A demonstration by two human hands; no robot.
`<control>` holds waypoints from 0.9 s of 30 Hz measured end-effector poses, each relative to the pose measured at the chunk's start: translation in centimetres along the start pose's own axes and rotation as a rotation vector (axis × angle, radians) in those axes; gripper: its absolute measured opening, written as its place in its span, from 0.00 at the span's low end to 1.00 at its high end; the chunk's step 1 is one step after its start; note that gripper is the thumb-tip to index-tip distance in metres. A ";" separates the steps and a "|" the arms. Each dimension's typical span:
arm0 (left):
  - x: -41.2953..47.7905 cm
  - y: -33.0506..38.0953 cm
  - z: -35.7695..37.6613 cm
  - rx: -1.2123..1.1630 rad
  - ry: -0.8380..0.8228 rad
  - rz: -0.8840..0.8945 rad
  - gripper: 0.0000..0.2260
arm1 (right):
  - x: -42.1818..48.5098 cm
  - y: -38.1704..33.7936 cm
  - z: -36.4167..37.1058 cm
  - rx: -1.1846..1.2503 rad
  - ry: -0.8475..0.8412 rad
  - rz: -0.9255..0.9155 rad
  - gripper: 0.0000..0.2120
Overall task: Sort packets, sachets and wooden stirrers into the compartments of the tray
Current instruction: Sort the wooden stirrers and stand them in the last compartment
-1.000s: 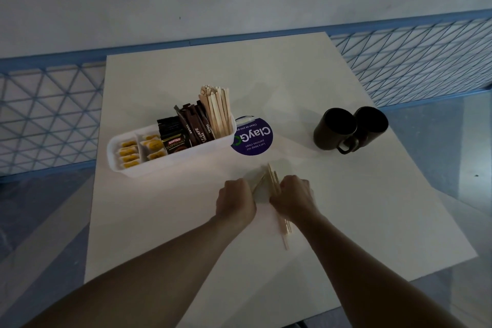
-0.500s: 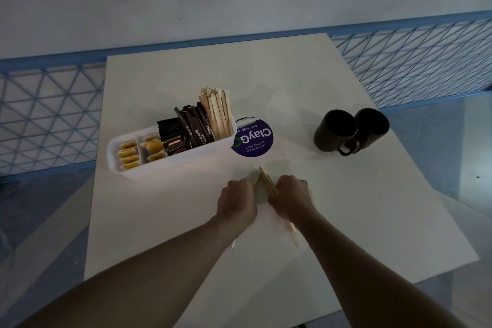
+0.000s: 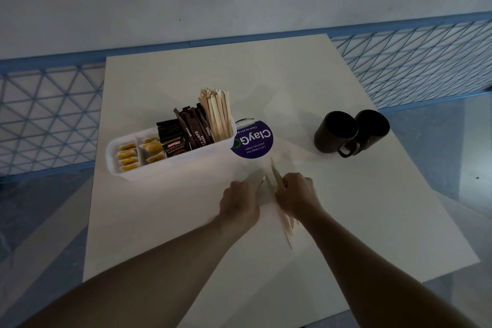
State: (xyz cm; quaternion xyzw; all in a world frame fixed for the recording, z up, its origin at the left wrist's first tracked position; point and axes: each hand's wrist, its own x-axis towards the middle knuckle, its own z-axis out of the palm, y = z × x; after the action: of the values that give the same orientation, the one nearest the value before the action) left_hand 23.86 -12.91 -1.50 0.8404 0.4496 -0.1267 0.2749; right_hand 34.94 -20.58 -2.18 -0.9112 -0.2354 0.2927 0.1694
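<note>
Since half a second ago the far tips of the loose bundle of pale wooden stirrers [image 3: 276,174] have swung a little to the right and away, while both hands sit almost where they were. The right hand [image 3: 296,194] has its fingers curled round the middle of this bundle. One end of it sticks out beyond the grip and the other trails back under the wrist, low over the white rectangular table [image 3: 359,216].

Just left of the grip the left hand [image 3: 239,201] is knuckles-up with fingers curled. A single thin wooden stirrer [image 3: 261,183] shows at its fingertips, but I cannot tell whether the hand pinches it or only touches it.

Beyond the grip and to its left stands the long white plastic compartment tray [image 3: 170,168]. Small yellow sachets [image 3: 127,157] fill the two compartments at its left end. Next come a black Kopiko coffee packet [image 3: 172,141], then brown sugar stick sachets [image 3: 195,129]. An upright cluster of wooden stirrers [image 3: 216,114] stands in the end nearest the grip.

Straight beyond the grip, touching the tray's right end, lies a round purple printed sticker [image 3: 253,141]. Well to the right of the grip, two black mugs [image 3: 336,132] lie touching each other. A blue wire-mesh railing [image 3: 40,120] runs behind the table.
</note>
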 end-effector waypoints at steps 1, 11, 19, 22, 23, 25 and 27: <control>-0.1 0.0 -0.1 0.002 0.002 0.013 0.15 | 0.1 0.1 -0.3 0.017 0.001 0.002 0.07; 1.1 -0.7 -1.3 -0.051 -0.028 0.084 0.16 | 0.0 1.2 -1.9 0.134 -0.001 0.062 0.12; 2.1 -2.1 -1.8 -0.045 -0.075 0.115 0.22 | -1.1 1.0 -0.9 0.054 -0.010 0.005 0.09; 1.9 -2.8 -1.6 -0.076 -0.073 0.128 0.21 | -1.2 1.1 -0.1 0.017 0.033 -0.009 0.03; 1.8 -3.0 -1.5 -0.087 -0.067 0.133 0.20 | -1.3 1.1 0.2 0.012 0.051 -0.010 0.02; 1.5 -3.5 -1.4 -0.092 -0.054 0.141 0.17 | -1.7 0.9 0.7 -0.010 0.077 -0.006 0.07; 1.1 -4.0 -1.3 -0.067 -0.047 0.157 0.18 | -1.9 0.8 1.1 -0.025 0.098 -0.004 0.12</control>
State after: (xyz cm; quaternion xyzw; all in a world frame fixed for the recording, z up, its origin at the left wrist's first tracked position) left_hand 21.08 -9.65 -2.35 0.8601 0.3798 -0.1095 0.3225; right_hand 33.15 -22.06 -2.54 -0.9260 -0.2321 0.2445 0.1700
